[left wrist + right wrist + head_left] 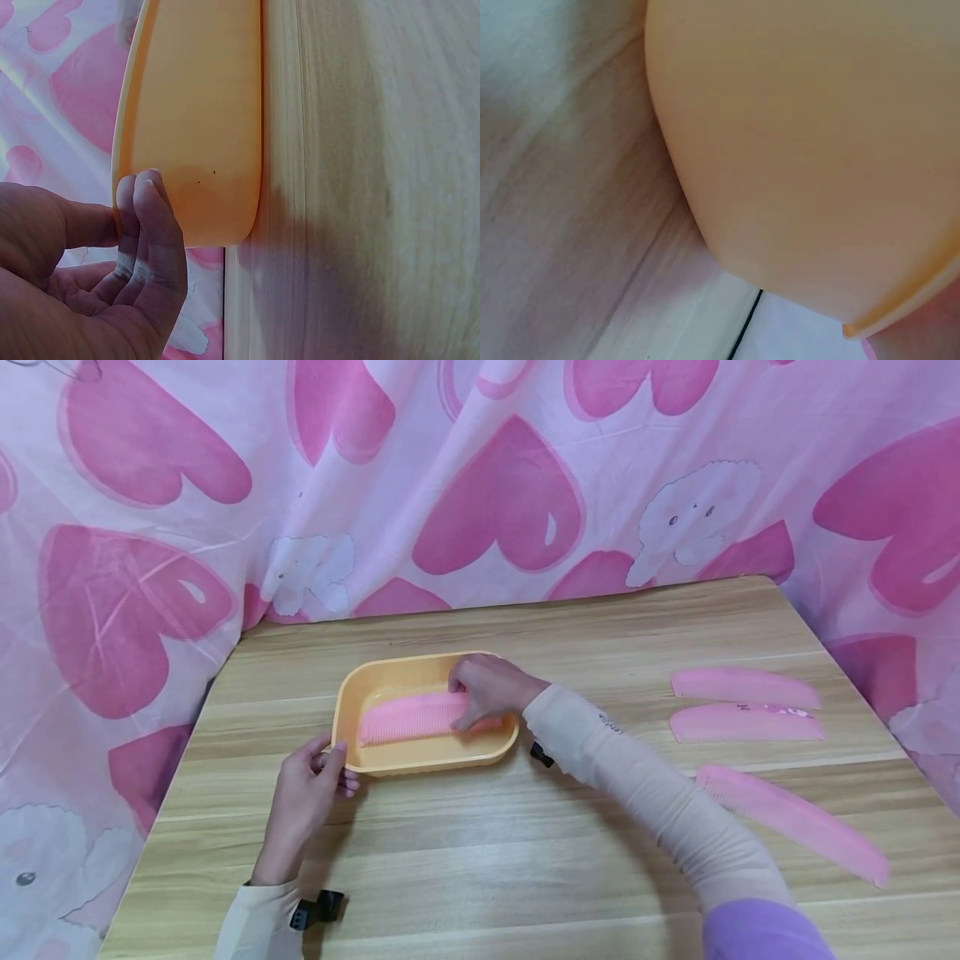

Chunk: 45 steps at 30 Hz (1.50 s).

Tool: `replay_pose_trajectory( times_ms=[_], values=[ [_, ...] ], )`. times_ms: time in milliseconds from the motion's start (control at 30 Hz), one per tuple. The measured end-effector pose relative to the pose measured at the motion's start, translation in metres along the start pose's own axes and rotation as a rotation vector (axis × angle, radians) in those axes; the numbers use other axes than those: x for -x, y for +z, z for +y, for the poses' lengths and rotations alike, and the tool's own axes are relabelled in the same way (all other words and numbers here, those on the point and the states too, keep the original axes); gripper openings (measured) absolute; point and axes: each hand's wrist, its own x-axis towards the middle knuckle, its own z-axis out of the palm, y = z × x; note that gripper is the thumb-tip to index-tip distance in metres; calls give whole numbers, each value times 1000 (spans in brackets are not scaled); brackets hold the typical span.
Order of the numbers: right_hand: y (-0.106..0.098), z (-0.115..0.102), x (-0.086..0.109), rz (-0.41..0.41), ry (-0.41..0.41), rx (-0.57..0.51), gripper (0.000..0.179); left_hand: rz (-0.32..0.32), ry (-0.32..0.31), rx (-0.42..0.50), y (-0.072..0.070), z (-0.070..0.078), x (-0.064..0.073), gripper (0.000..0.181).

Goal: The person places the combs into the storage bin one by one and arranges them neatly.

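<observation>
A yellow-orange plastic tray (423, 766) sits on the table, with a pink comb (408, 718) lying lengthwise inside it, teeth toward the front. My left hand (307, 789) pinches the tray's rim at the near left corner. In the left wrist view, the thumb of that hand (112, 277) lies at the rim and its fingers bend against the outer wall of the tray (195, 112). Reaching over the right end, my right hand (491, 687) grips the comb's right part between thumb and fingers. The right wrist view is mostly filled by the tray's outside (802, 150).
To the right on the wooden table (525, 860) lie a far pink comb (742, 687), a middle pink comb (735, 724) with a small mark, and a slanted pink comb (798, 822) partly beside the right sleeve. A pink heart-print curtain (502, 502) hangs behind.
</observation>
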Motion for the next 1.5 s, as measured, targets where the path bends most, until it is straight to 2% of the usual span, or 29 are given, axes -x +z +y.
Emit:
replay_pose_trajectory(
  times_ms=[267,467,567,800,1100,1300,1500],
  values=[
    [1,0,1,-1,-18,35,40,4,-4,-8,1,1,1,45],
    [-2,-2,7,-35,14,37,54,6,-11,-12,1,2,1,45],
    [-6,-3,12,-43,41,5,59,5,-13,-14,1,2,2,46],
    [-29,-1,35,31,14,-77,60,4,-37,-2,1,3,0,44],
    [-57,9,84,97,45,-46,60,-2,-30,-14,0,1,1,45],
    [-71,23,128,159,105,9,61,14,-21,-22,0,-1,0,47],
    [-74,41,176,233,164,59,60,8,-16,-11,1,0,0,47]
  ],
)
